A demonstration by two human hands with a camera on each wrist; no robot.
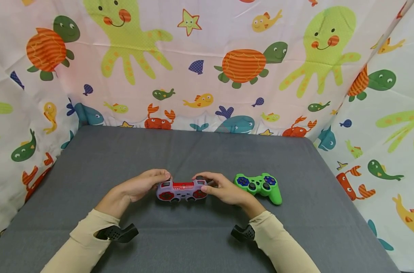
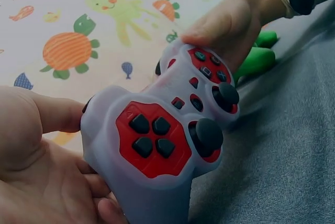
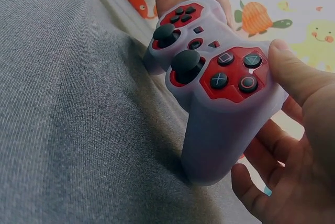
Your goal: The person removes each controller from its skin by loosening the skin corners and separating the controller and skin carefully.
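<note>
At frame centre, on the grey desk (image 1: 91, 159), left hand (image 1: 138, 187) and right hand (image 1: 224, 188) each grip the lilac-red gamepad (image 1: 181, 190); green gamepad (image 1: 259, 185) just right, sea-creature cloth (image 1: 207, 64) behind.

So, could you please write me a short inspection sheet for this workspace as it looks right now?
Surface: grey fabric-covered table, flat.
Job's things: grey and red game controller, face up, held at both ends.
Clutter: green game controller lying to the right of the right hand, untouched.
Grippers: left hand grips the controller's left handle; right hand grips its right handle, thumb beside the face buttons. Black wrist mount on each forearm.
Cables: nothing seen.
Surroundings: sea-animal print cloth hung behind and at both sides.
</note>
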